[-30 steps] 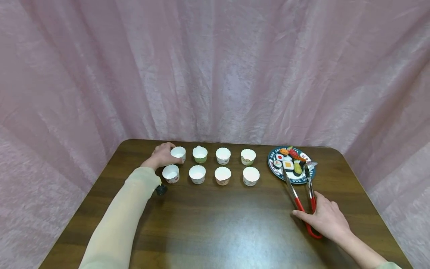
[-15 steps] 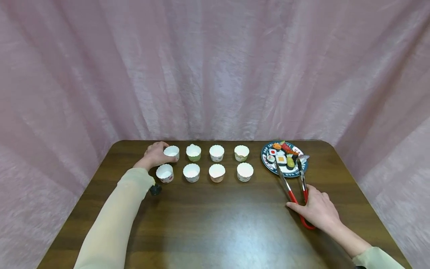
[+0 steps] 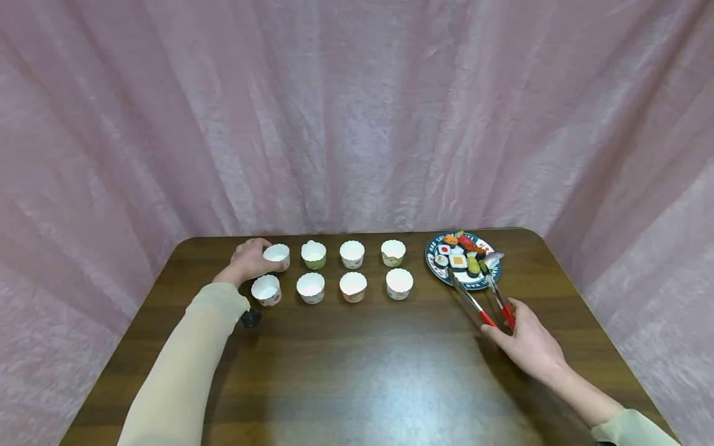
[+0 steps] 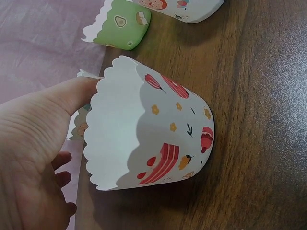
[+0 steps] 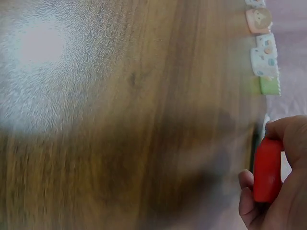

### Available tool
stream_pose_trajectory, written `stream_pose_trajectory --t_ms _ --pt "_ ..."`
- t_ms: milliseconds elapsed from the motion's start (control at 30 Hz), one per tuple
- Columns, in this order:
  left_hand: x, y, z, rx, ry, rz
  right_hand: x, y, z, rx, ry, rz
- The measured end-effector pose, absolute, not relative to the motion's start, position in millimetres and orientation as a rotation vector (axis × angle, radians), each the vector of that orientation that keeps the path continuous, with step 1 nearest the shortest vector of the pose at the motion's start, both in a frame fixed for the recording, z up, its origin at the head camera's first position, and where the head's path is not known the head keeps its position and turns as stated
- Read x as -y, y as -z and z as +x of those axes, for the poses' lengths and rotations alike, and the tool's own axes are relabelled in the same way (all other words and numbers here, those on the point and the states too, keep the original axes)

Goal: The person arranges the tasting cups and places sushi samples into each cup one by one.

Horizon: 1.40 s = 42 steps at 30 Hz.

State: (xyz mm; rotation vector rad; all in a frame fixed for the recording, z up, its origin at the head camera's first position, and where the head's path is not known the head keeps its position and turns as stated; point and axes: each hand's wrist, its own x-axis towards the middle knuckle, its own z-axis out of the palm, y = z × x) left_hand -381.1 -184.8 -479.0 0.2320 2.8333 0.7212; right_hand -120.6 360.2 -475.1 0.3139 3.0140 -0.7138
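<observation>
In the head view, my left hand (image 3: 248, 260) is at the back-left paper baking cup (image 3: 277, 255), thumb along its near side and fingers behind it. The left wrist view shows my thumb passing behind the front-left cup (image 4: 163, 134), a white one printed with cake and flowers. On the right, my right hand (image 3: 532, 344) grips metal tongs (image 3: 470, 298) with red handles (image 5: 267, 170). The tongs' arms are spread, their tips over the near part of a blue-rimmed plate (image 3: 432, 268) bearing several sushi pieces (image 3: 458, 262).
Several more paper cups, among them a green one (image 3: 313, 255) and an orange-patterned one (image 3: 353, 287), stand in two rows along the back of the brown wooden table (image 3: 334, 359). A pink curtain (image 3: 357, 124) hangs behind the table's rear edge.
The head view has shifted, so the tabletop things appear further left. The right hand has shifted along the tongs' handles, whose looped end is now hidden. The left hand stays at its cup.
</observation>
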Motion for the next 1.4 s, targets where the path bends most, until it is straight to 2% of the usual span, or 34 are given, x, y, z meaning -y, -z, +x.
stream_pose_trajectory --t_ms 267,433,967,1200,1400 --pt "186 477 -381 -2.835 -0.696 0.242 -379 449 -112 -3.082 0.626 0.207" --pt "186 474 -378 -2.833 -0.702 0.258 -394 424 -117 -3.235 0.491 0.04" --pt "186 475 -380 -2.827 -0.692 0.256 -418 361 -180 -3.506 -0.135 -0.275" --pt "186 475 -377 -2.828 -0.69 0.249 -421 361 -209 -3.49 -0.296 -0.284" --pt "184 472 -376 -2.838 -0.688 0.251 -426 375 -222 -3.532 -0.362 -0.477"
